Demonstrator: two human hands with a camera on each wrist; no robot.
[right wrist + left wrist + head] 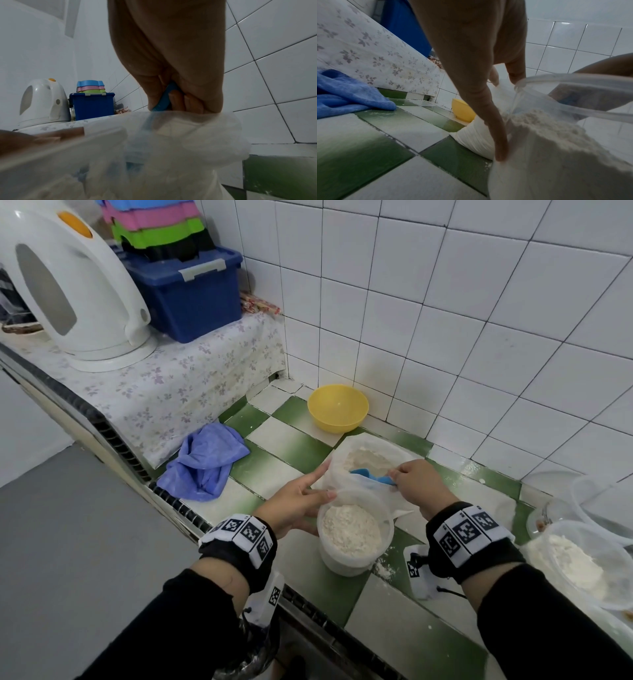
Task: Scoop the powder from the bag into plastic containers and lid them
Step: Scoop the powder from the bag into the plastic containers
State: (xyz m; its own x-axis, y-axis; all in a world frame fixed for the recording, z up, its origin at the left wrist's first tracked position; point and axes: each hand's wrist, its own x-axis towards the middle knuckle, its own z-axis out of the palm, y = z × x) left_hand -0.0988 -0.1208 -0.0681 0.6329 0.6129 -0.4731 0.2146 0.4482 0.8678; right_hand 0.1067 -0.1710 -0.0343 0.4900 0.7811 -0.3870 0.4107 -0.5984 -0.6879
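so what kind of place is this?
Most likely a home kitchen corner. A white electric kettle stands on a cloth-covered ledge, white wall tiles back a green-and-white tiled counter, and a yellow bowl sits by the bag of powder.

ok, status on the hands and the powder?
Left hand steadies the container, fingers straight. Right hand grips blue scoop inside the bag. Container holds powder, no lid on. Nothing blocking.
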